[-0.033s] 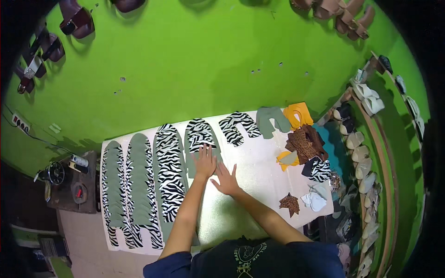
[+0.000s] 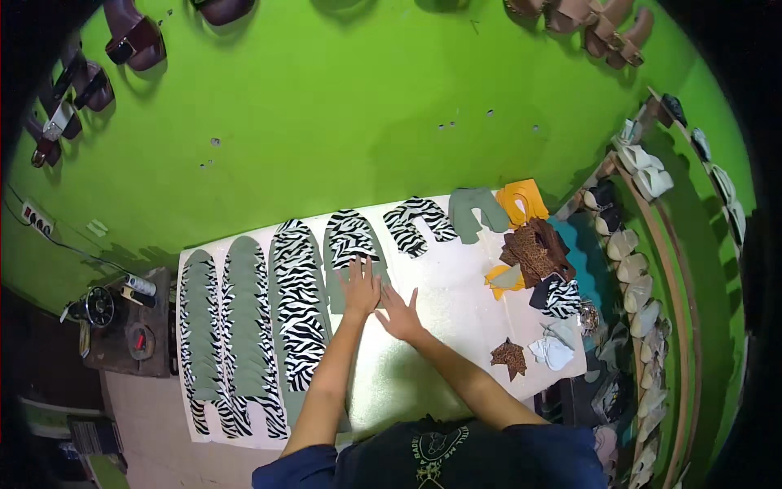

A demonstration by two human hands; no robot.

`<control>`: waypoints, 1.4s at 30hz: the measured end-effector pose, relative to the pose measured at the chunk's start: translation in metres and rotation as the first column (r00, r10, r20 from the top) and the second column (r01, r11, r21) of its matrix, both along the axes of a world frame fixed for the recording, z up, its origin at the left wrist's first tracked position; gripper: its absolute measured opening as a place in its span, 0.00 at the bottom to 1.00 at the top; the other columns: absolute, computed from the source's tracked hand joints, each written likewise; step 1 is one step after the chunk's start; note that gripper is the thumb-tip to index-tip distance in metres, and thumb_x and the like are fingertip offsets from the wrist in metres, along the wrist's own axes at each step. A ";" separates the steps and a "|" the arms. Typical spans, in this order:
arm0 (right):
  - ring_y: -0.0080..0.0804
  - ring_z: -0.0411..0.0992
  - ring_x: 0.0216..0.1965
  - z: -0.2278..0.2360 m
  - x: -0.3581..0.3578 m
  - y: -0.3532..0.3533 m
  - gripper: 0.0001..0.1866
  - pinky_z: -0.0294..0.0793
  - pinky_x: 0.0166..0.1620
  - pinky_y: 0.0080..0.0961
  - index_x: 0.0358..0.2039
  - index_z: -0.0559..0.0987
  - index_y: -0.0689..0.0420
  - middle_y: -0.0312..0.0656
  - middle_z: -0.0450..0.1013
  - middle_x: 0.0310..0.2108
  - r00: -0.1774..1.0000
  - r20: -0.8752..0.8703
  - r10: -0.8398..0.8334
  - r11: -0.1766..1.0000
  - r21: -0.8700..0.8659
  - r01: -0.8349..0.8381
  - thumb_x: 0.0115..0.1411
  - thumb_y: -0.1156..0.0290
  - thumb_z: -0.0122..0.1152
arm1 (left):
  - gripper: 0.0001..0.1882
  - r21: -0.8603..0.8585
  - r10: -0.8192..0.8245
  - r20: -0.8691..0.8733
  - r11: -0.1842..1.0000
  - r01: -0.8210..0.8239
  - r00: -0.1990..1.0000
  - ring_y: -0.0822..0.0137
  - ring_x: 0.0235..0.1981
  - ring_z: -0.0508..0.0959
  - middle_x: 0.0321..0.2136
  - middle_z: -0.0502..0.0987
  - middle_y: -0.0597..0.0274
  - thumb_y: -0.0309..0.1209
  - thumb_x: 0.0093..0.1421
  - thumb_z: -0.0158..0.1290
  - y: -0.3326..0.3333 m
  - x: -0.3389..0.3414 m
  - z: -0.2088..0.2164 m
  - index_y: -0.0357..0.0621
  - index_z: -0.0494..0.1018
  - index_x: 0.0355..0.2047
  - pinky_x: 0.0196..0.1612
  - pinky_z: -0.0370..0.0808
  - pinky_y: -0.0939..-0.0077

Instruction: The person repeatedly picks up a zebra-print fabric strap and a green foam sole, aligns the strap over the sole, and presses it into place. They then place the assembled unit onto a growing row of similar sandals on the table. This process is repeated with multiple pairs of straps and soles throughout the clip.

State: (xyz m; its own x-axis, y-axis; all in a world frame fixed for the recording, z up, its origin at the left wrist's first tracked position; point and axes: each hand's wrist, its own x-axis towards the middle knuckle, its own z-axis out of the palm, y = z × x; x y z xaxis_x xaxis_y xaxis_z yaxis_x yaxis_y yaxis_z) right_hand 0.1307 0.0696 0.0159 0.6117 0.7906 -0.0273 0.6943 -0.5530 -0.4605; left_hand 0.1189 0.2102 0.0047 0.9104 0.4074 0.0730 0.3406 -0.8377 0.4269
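Note:
My left hand (image 2: 359, 287) lies flat with its fingers stretched out, over a short overlapping column of zebra-print cut pieces (image 2: 352, 232) on grey-green ones (image 2: 336, 295). The fingertips touch the lower edge of the lowest zebra piece. Beside it, my right hand (image 2: 400, 314) rests with fingers apart at the right edge of the same column, holding nothing. A longer column of zebra pieces (image 2: 298, 297) runs down the table to the left. Farther left are two columns of overlapping green pieces (image 2: 203, 326) with zebra edges showing.
Along the table's far edge lie a U-shaped zebra piece (image 2: 420, 226), a green one (image 2: 476, 213) and yellow ones (image 2: 521, 201). Brown leopard-print pieces (image 2: 533, 254) and pale scraps (image 2: 552, 350) sit at the right. A shoe rack (image 2: 664, 236) stands beyond; a dark side table (image 2: 134, 334) is left.

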 end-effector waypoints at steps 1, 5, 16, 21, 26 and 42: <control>0.41 0.45 0.64 0.001 0.007 -0.007 0.31 0.26 0.59 0.62 0.59 0.56 0.59 0.48 0.50 0.62 0.994 -0.106 -0.004 0.999 0.050 0.009 0.60 0.54 0.42 | 0.28 -0.007 0.024 0.064 1.000 -0.023 0.998 0.51 0.63 0.45 0.62 0.49 0.51 0.44 0.61 0.36 -0.008 -0.003 0.002 0.51 0.53 0.61 0.58 0.34 0.35; 0.43 0.46 0.63 0.006 0.011 -0.025 0.23 0.30 0.58 0.65 0.57 0.60 0.53 0.44 0.53 0.60 0.997 -0.029 -0.071 0.990 0.121 0.074 0.62 0.63 0.42 | 0.27 0.005 0.038 0.151 0.999 -0.039 0.988 0.46 0.62 0.47 0.59 0.53 0.45 0.43 0.61 0.38 -0.037 -0.017 0.016 0.45 0.57 0.58 0.57 0.36 0.34; 0.49 0.40 0.64 0.035 0.033 -0.096 0.20 0.33 0.57 0.67 0.53 0.67 0.52 0.47 0.53 0.60 0.933 0.175 -0.315 0.942 0.178 0.285 0.60 0.64 0.46 | 0.24 0.016 -0.243 0.208 0.969 0.245 0.947 0.44 0.63 0.45 0.60 0.49 0.42 0.39 0.57 0.43 -0.098 0.003 0.039 0.41 0.64 0.52 0.56 0.35 0.32; 0.50 0.43 0.63 0.047 0.066 -0.135 0.17 0.33 0.57 0.67 0.48 0.70 0.54 0.48 0.56 0.57 0.905 0.198 -0.377 0.918 0.209 0.337 0.59 0.65 0.47 | 0.22 0.035 -0.310 0.207 0.950 0.310 0.928 0.44 0.63 0.43 0.60 0.49 0.40 0.37 0.55 0.46 -0.132 0.028 0.046 0.38 0.66 0.48 0.56 0.34 0.32; 0.48 0.46 0.63 0.048 0.107 -0.166 0.16 0.35 0.58 0.65 0.47 0.71 0.54 0.48 0.59 0.55 0.898 0.262 -0.353 0.931 0.197 0.308 0.59 0.66 0.48 | 0.22 0.147 -0.341 0.203 0.937 0.316 0.918 0.42 0.62 0.47 0.59 0.50 0.41 0.36 0.54 0.46 -0.147 0.062 0.042 0.39 0.67 0.48 0.55 0.39 0.29; 0.46 0.62 0.52 0.026 0.277 -0.193 0.17 0.64 0.52 0.36 0.46 0.71 0.56 0.49 0.63 0.51 0.961 0.208 -0.183 0.965 0.226 0.134 0.54 0.77 0.49 | 0.24 0.404 -0.259 0.050 0.889 0.217 0.965 0.65 0.49 0.66 0.46 0.67 0.62 0.25 0.49 0.50 -0.152 0.213 0.028 0.45 0.64 0.50 0.49 0.60 0.55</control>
State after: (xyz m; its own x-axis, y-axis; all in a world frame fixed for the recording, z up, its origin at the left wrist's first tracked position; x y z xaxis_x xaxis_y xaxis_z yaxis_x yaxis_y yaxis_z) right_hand 0.4075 -0.1238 0.0418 0.7006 0.6562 0.2804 0.7044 -0.5731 -0.4188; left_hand 0.3316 0.0586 0.0323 0.9558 0.0987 0.2768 0.0828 -0.9942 0.0685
